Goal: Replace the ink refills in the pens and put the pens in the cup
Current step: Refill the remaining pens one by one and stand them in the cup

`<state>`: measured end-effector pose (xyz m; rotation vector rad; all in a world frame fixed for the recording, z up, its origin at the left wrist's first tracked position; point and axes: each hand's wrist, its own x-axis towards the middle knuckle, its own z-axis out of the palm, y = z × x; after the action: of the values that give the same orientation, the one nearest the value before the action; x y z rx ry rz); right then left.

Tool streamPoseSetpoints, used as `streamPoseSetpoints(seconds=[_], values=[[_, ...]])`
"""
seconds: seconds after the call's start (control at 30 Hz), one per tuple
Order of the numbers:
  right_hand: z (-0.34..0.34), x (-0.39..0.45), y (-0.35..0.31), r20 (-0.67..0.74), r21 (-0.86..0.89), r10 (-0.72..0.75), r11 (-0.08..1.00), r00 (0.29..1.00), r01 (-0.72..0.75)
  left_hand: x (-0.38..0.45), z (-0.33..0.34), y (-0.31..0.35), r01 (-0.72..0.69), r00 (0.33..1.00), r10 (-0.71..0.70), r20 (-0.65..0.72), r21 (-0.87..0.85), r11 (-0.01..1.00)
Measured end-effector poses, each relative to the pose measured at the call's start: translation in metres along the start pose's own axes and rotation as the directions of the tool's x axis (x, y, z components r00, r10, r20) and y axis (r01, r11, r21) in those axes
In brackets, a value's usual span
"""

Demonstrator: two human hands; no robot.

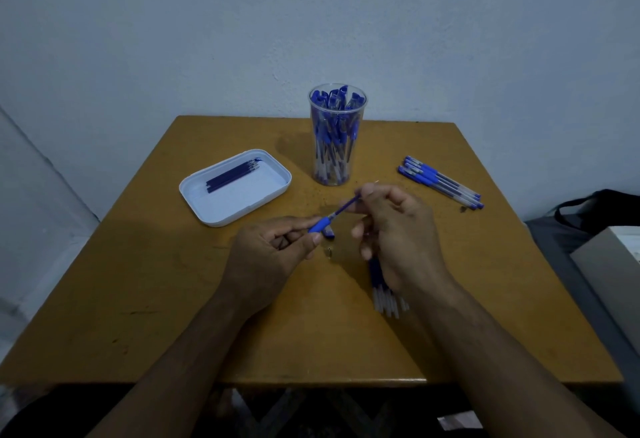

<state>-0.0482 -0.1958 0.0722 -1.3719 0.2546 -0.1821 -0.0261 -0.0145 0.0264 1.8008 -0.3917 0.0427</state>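
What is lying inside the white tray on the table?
The white tray holds a few dark blue ink refills lying side by side near its far edge. Nothing covers them.

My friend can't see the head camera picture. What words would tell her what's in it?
Two hands work over a brown table: the left hand pinches a blue pen grip while the right hand holds its ink refill. Behind stand a clear cup full of blue pens, a white tray of refills, and loose pens.
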Motion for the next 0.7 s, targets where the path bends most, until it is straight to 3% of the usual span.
streamPoseSetpoints(seconds=[0.2,0.27,0.37,0.5,0.7], values=[[-0.022,0.016,-0.009,-0.269,0.096,-0.07,0.99,0.961,0.099,0.0,0.001,-0.001,-0.002,1.0,0.003,-0.003,0.046,0.999],[-0.032,0.021,-0.011,-0.281,0.013,-0.01,1.0,0.96,0.014,0.001,0.001,-0.001,0.001,1.0,0.0,-0.017,0.047,0.999],[-0.045,0.023,-0.01,-0.192,-0.255,-0.004,0.966,0.981,-0.046,0.0,0.001,0.001,0.019,0.999,-0.018,-0.026,0.034,0.999],[-0.053,0.012,-0.011,-0.057,-0.643,-0.123,0.764,0.991,0.058,-0.001,0.001,0.001,0.027,0.999,-0.025,-0.021,0.079,0.997],[-0.052,0.008,-0.005,-0.002,-0.869,-0.159,0.489,0.987,0.077,-0.002,0.002,0.001,0.016,1.0,-0.014,-0.019,0.094,0.995]])
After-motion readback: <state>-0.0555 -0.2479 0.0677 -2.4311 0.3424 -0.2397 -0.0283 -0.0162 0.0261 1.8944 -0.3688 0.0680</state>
